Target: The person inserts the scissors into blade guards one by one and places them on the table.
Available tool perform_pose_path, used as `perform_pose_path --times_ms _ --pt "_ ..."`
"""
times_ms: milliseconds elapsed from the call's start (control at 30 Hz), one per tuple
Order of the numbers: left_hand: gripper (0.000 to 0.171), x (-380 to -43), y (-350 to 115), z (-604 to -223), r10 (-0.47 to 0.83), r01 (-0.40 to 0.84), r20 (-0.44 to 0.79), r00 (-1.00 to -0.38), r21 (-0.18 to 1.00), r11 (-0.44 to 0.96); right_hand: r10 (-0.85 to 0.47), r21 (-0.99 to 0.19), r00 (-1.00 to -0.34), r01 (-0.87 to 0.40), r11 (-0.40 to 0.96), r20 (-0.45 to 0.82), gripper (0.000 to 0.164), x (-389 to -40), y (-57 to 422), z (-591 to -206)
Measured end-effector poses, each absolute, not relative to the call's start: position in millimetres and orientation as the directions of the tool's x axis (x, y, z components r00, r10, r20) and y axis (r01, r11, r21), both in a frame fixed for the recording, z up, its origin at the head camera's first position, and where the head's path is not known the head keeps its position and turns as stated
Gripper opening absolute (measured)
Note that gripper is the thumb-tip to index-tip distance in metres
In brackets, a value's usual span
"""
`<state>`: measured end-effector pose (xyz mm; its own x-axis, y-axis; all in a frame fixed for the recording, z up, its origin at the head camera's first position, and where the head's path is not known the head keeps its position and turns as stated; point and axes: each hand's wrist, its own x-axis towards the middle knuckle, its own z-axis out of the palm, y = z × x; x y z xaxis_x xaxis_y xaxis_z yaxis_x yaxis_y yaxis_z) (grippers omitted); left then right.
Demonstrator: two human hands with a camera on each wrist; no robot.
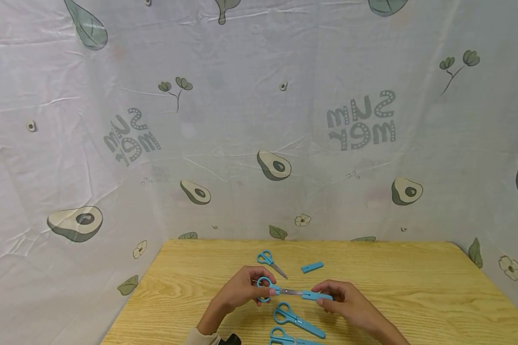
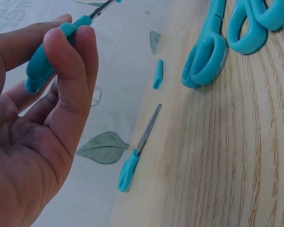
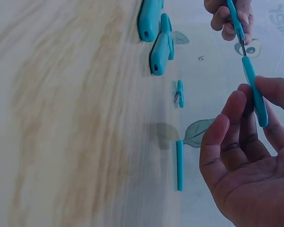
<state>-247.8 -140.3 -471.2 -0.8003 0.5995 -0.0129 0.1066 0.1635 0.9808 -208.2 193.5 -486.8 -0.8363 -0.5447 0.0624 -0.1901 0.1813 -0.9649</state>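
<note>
My left hand [image 1: 242, 290] pinches the blue handles of a pair of scissors [image 1: 264, 289] above the wooden table. Between thumb and fingers, my right hand [image 1: 344, 303] holds a blue blade cover [image 1: 317, 296]. The tips of the steel blades [image 1: 290, 291] sit inside the mouth of that cover, with much of their length showing bare between the two hands. In the right wrist view the cover [image 3: 254, 92] lines up with the blades, and the left hand [image 3: 229, 19] is beyond it. The handles [image 2: 61, 49] rest between thumb and fingertips in the left wrist view.
Behind the hands lie uncovered blue scissors [image 1: 270, 262] and a loose blue cover [image 1: 312, 267]. Nearer the front edge are covered scissors [image 1: 300, 322] and another pair [image 1: 291, 338], partly cut off by the frame. A patterned sheet [image 1: 241, 124] hangs around the wooden table [image 1: 414, 278].
</note>
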Motion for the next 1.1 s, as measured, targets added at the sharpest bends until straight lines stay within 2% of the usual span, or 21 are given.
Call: perform_pose_path --times_ms 200,467,900,1100 --pt "0.028 -247.0 -139.9 -469.8 0.602 0.116 -0.007 -0.798 0.979 0.165 -0.553 -0.962 -0.828 -0.216 0.166 0.090 0.037 -209.8 185.5 -485.4" --pt "0.017 -246.0 -138.6 -468.8 0.605 0.112 -0.008 -0.796 0.980 0.161 -0.547 -0.968 -0.836 -0.179 0.177 0.055 0.038 -209.7 181.4 -485.2" --pt "0.028 -245.2 -136.4 -469.0 0.610 0.111 -0.009 -0.793 0.981 0.160 -0.544 -0.966 -0.837 -0.188 0.180 0.061 0.037 -209.0 180.9 -482.3" --pt "0.027 -245.3 -133.0 -469.4 0.608 0.105 -0.014 -0.794 0.982 0.159 -0.547 -0.968 -0.834 -0.191 0.166 0.071 0.036 -208.1 181.4 -483.1"
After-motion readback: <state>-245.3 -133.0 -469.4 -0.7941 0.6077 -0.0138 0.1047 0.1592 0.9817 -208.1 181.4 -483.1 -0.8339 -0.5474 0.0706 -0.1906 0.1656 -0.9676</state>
